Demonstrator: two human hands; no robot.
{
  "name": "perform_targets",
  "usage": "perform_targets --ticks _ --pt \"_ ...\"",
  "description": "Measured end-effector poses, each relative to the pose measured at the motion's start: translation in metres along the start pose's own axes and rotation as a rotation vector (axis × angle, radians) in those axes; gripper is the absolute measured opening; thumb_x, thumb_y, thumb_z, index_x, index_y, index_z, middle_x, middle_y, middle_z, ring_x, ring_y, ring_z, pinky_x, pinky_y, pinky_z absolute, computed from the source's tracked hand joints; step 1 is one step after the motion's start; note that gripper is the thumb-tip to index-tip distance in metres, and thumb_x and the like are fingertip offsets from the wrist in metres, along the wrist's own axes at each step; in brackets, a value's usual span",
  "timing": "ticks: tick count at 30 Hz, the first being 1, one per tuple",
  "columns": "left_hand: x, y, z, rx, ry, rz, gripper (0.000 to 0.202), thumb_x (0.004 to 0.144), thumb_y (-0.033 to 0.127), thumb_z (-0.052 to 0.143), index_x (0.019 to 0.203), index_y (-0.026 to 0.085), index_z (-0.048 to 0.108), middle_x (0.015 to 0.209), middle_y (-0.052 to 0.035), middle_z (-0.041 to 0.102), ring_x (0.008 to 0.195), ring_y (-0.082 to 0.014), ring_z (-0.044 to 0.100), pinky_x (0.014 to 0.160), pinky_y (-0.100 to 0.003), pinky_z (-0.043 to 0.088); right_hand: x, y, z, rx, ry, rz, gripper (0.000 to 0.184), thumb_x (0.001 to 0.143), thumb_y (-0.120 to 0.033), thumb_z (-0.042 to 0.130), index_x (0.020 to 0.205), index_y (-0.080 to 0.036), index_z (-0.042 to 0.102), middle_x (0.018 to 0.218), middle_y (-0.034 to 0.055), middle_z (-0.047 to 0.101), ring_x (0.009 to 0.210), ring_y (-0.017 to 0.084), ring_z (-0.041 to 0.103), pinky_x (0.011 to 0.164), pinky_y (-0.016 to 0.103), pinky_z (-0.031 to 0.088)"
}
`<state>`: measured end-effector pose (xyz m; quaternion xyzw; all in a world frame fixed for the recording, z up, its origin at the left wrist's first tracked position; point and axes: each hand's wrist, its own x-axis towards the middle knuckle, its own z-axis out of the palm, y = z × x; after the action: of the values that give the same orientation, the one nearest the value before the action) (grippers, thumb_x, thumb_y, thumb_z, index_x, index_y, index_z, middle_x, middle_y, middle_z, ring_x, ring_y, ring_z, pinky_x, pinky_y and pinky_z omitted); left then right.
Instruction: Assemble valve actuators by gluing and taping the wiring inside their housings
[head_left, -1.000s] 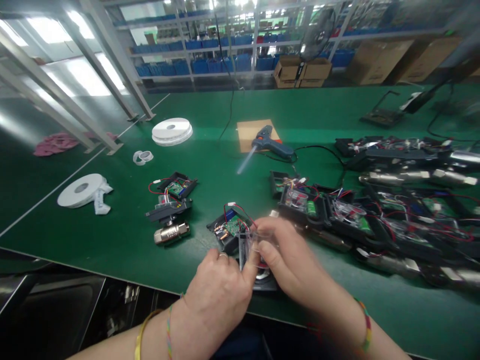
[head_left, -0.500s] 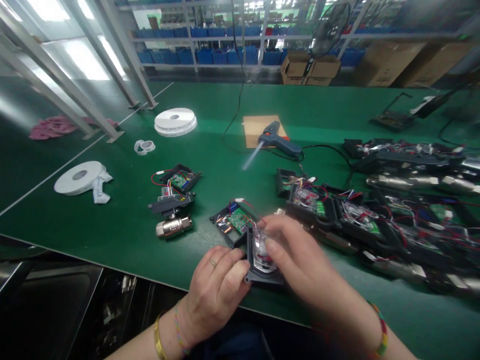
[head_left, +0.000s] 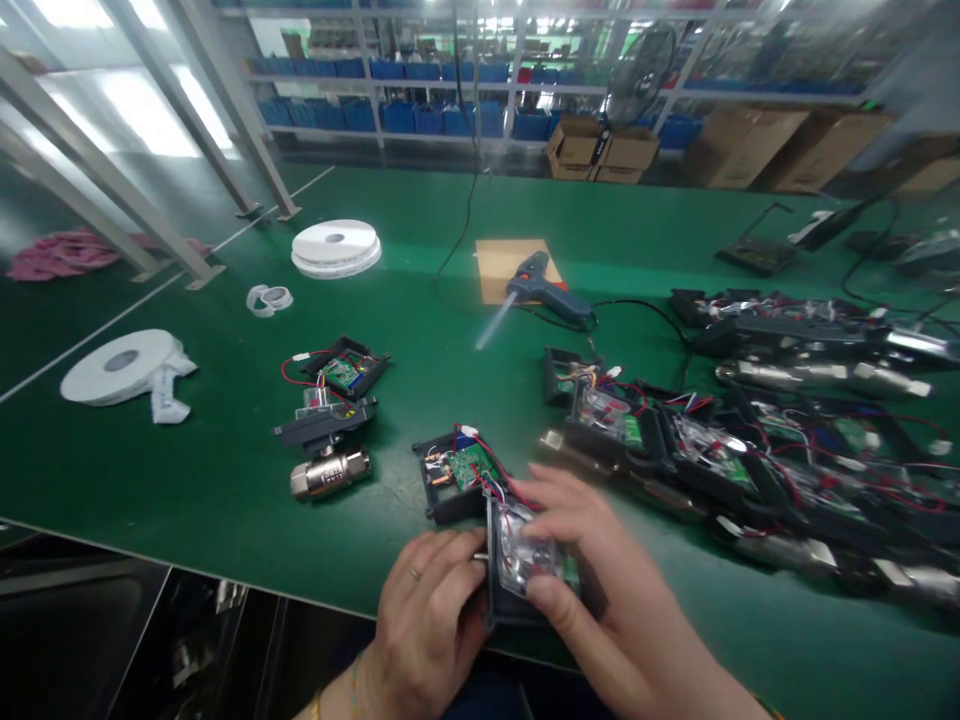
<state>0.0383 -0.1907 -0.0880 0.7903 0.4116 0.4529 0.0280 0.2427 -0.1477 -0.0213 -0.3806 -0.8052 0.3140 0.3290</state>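
Note:
Both my hands hold one black housing with a clear cover at the table's near edge. My left hand grips its left side with fingers curled. On the right side, my right hand wraps round it, thumb and fingers on the clear cover. Red wires run from it to an open black half with a green circuit board lying just behind. To the left lies a second unit with a metal valve body and its own open board half.
A pile of several similar black units with wires and metal valves fills the right side. A blue glue gun rests by a cardboard square. White tape rolls lie at the left. Shelves with blue bins stand behind.
The housing has come down from upright to lying nearly flat at the table edge, closer to me. Both hands lowered with it. The view shifted slightly.

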Motion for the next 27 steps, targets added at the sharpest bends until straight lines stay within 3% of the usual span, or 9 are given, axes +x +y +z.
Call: perform_targets --ticks 3,11,19,27 --pt "0.002 0.002 0.001 -0.069 -0.019 -0.045 0.022 0.095 0.012 0.056 0.117 0.01 0.054 0.11 -0.0151 0.071 0.113 -0.0201 0.064 0.101 -0.033 0.051 -0.005 -0.001 0.001 0.056 0.006 0.005 0.025 0.098 -0.025 0.059 0.121 -0.029 0.051 0.142 0.0034 0.054 0.142 0.023 0.039 0.12 0.043 0.032" --pt "0.002 0.003 0.004 -0.089 -0.068 -0.168 0.036 0.103 0.037 0.046 0.128 0.011 0.05 0.11 -0.0136 0.071 0.105 -0.0191 0.069 0.095 -0.027 0.056 -0.005 0.002 -0.01 0.055 -0.095 -0.044 0.02 0.095 -0.023 0.063 0.113 -0.028 0.056 0.14 0.0039 0.054 0.141 0.025 0.039 0.117 0.04 0.035" --pt "-0.006 -0.001 0.009 -0.079 -0.099 -0.18 0.039 0.098 0.025 0.053 0.133 0.01 0.047 0.116 -0.0148 0.069 0.11 -0.0213 0.067 0.099 -0.03 0.055 0.003 0.002 -0.018 -0.066 -0.145 -0.071 0.017 0.097 -0.017 0.057 0.112 -0.026 0.055 0.135 0.0077 0.052 0.128 0.022 0.05 0.104 0.035 0.047" --pt "-0.003 0.002 0.01 -0.163 -0.106 -0.238 0.047 0.092 0.02 0.057 0.137 0.014 0.045 0.118 -0.0149 0.068 0.11 -0.0241 0.067 0.098 -0.037 0.058 0.006 -0.01 -0.026 -0.222 -0.221 -0.127 0.015 0.097 -0.012 0.052 0.106 -0.023 0.053 0.13 0.0089 0.06 0.123 0.023 0.054 0.105 0.042 0.05"
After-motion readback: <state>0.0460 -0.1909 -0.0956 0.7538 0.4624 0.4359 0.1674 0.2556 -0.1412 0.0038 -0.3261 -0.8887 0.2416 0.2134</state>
